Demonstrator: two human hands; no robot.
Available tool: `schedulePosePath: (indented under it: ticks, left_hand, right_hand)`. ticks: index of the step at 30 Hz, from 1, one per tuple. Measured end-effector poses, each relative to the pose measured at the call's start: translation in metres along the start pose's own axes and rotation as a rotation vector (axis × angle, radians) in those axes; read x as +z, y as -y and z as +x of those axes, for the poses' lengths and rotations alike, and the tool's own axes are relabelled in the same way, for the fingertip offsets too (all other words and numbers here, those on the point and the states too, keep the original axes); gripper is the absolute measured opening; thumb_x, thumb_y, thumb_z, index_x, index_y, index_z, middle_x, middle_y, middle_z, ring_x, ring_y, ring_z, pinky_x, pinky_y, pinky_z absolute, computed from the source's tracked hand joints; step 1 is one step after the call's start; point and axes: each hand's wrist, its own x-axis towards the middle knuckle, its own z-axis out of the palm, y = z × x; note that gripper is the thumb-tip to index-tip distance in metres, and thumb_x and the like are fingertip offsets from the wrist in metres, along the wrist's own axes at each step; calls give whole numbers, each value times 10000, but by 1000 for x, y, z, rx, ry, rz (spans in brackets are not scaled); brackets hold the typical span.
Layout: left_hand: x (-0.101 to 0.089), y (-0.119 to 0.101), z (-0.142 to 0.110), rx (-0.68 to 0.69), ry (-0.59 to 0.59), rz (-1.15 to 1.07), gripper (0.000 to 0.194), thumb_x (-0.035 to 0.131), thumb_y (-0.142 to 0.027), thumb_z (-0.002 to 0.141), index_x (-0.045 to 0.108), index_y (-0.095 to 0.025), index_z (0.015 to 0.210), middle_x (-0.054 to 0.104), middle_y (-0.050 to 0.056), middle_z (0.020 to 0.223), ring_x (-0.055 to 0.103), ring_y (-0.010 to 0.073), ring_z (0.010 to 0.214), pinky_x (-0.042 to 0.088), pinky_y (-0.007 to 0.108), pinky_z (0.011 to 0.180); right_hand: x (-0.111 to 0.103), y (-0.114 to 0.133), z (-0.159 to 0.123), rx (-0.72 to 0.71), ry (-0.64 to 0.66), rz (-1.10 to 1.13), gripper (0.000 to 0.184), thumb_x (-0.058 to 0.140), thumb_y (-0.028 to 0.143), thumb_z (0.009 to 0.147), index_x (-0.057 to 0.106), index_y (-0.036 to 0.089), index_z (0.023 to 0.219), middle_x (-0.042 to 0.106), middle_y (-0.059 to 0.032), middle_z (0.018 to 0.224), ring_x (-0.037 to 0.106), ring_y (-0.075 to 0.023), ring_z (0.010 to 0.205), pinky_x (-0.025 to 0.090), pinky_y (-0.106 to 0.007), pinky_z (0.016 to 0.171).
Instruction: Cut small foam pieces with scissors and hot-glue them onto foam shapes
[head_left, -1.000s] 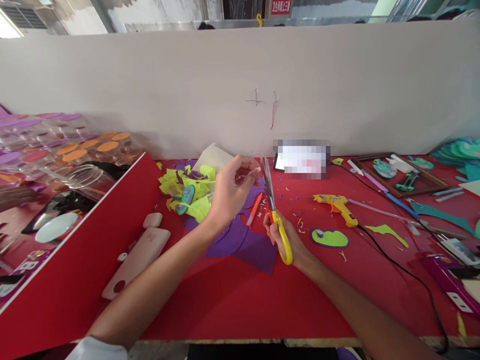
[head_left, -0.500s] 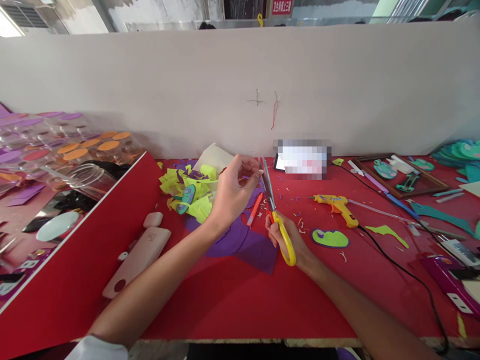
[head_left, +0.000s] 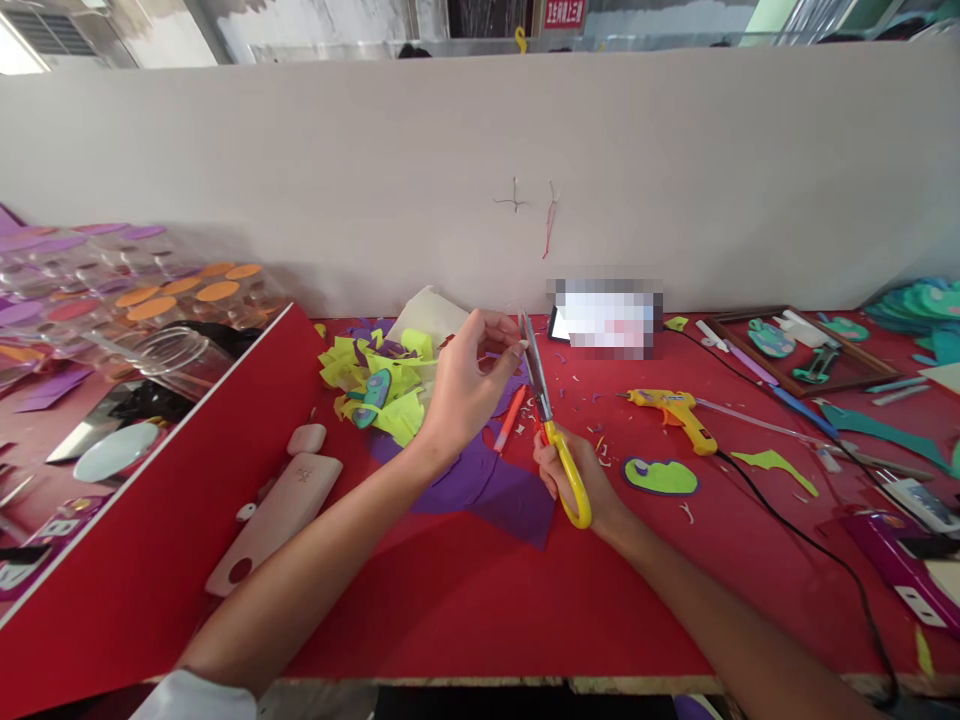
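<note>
The right hand (head_left: 574, 478) grips the yellow-handled scissors (head_left: 562, 465), its fingers closed round the handles and the blades pointing to the far side, nearly closed. The left hand (head_left: 469, 385) is raised just left of the blades, thumb and forefinger brought together near the tips — whether anything is pinched between them is too small to tell. The scissors lie to the right of the left fingers, with the blade tips right beside the fingertips; I cannot tell whether they touch.

Below the hands, purple sheets (head_left: 517, 497) lie on the red surface (head_left: 450, 620), and an orange pen (head_left: 510, 418) rests between the left hand and the scissors' lower blades. To the left of the left hand is a heap of yellow-green scraps (head_left: 405, 415) with a small teal piece (head_left: 373, 398) on it. Nearer and further left, a pale pink power bank-like case (head_left: 277, 525) lies beside the low red divider (head_left: 150, 470).

Right of the scissors, a yellow-green cutout with a purple edge (head_left: 661, 477) lies flat, with a yellow glue gun (head_left: 675, 412) on its far side. A screen device (head_left: 604, 320), its display blurred, leans by the pale wall (head_left: 375, 180) at the far side. Farther right stands a brown frame (head_left: 847, 365) holding teal pieces (head_left: 771, 338).
</note>
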Motion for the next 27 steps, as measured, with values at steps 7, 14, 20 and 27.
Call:
schedulePosePath:
  ticks: [7, 14, 20, 27]
  left_hand:
    - [-1, -1, 0, -8, -3, -1, 93, 637, -174, 901, 581, -193, 972, 653, 46, 959, 648, 133, 858, 557, 243, 707]
    - [1, -3, 0, -8, -2, 5, 81, 635, -172, 903, 578, -189, 959, 649, 41, 943, 641, 128, 848, 558, 236, 698]
    - [0, -1, 0, -4, -7, 17, 89, 639, -174, 899, 582, -192, 964, 653, 42, 947, 645, 131, 855, 565, 237, 704]
    - [0, -3, 0, 1, -23, 28, 84, 626, -170, 905, 587, -190, 977, 660, 48, 969, 648, 134, 873, 557, 235, 708]
  right_hand:
    - [0, -3, 2, 12, 7, -47, 624, 399, 846, 894, 482, 230, 838, 421, 57, 605, 375, -114, 504, 311, -258, 478]
    - [0, 0, 1, 15, 28, -69, 647, 360, 865, 890, 477, 228, 877, 434, 59, 608, 372, -116, 505, 302, -263, 485]
    - [-2, 8, 1, 19, 25, -98, 627, 390, 857, 884, 447, 237, 809, 421, 66, 559, 369, -116, 483, 313, -274, 482]
    - [-1, -3, 2, 56, -18, -68, 501, 499, 735, 907, 449, 251, 790, 387, 76, 533, 379, -121, 446, 298, -258, 436]
